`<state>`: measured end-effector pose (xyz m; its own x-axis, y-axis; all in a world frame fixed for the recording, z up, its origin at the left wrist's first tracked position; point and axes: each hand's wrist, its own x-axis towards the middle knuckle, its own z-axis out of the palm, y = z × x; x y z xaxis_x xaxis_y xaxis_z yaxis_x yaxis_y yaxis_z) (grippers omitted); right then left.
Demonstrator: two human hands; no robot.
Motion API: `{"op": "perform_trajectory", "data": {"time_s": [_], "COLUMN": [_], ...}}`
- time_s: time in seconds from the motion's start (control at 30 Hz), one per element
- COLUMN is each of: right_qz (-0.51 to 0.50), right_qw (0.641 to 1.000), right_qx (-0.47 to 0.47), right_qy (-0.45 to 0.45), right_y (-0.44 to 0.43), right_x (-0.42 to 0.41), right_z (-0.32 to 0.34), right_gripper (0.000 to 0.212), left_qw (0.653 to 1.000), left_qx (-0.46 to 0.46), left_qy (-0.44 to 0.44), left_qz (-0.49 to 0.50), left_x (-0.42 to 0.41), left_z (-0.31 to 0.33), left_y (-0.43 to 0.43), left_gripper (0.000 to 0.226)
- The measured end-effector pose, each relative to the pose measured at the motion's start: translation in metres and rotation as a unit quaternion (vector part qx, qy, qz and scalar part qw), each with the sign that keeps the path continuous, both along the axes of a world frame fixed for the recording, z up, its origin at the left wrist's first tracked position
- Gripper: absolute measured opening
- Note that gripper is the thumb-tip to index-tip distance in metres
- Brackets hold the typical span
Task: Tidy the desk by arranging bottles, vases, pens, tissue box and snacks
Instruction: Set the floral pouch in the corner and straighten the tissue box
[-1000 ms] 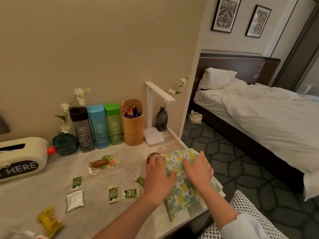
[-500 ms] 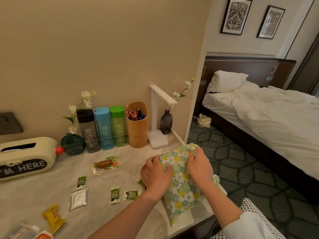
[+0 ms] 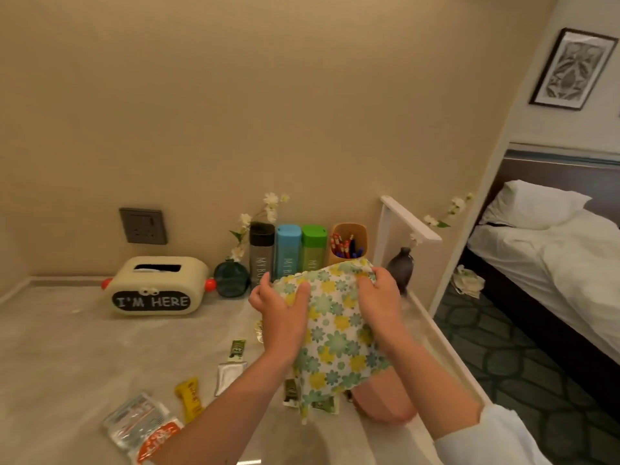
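Observation:
My left hand [image 3: 281, 315] and my right hand [image 3: 380, 297] both grip the top edge of a floral cloth bag [image 3: 335, 333], held up off the desk. A pink object [image 3: 385, 399] shows below the bag. Against the wall stand a black bottle [image 3: 261, 251], a blue bottle [image 3: 287, 248], a green bottle [image 3: 313, 245], a tan pen cup [image 3: 349, 241], a round green vase [image 3: 231, 280] and a dark vase [image 3: 401, 268]. The cream tissue box [image 3: 154, 285] sits at the left. Snack packets [image 3: 189, 396] lie scattered on the desk [image 3: 67, 357].
A white desk lamp [image 3: 407, 219] stands beside the dark vase. A wall socket [image 3: 143, 225] is above the tissue box. The desk's right edge drops to a patterned carpet [image 3: 503, 350], with a bed [image 3: 553, 250] beyond.
Both hands have lifted the floral bag from lying flat on the desk to hanging in the air. My view has swung left and down.

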<state>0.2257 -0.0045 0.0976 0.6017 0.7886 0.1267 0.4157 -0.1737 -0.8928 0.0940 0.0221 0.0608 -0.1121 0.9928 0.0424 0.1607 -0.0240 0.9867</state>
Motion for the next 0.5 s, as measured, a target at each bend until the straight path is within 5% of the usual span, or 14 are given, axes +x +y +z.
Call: {"op": "perform_trajectory", "data": {"time_s": [0.17,0.5], "right_qz": [0.064,0.172], "right_qw": [0.995,0.973], "right_qx": [0.043,0.053], "right_qy": [0.07,0.145], "right_y": [0.036,0.083], "right_x": [-0.067,-0.198], "right_z": [0.003,-0.007], "right_gripper": [0.03,0.036], "left_qw": [0.987,0.975], "left_qx": [-0.084,-0.038], "left_qy": [-0.124,-0.086], "left_qz": [0.06,0.2], "left_x": [-0.073,-0.207], "left_z": [0.005,0.013], "left_y": [0.044,0.09], "left_gripper": [0.095,0.055]}}
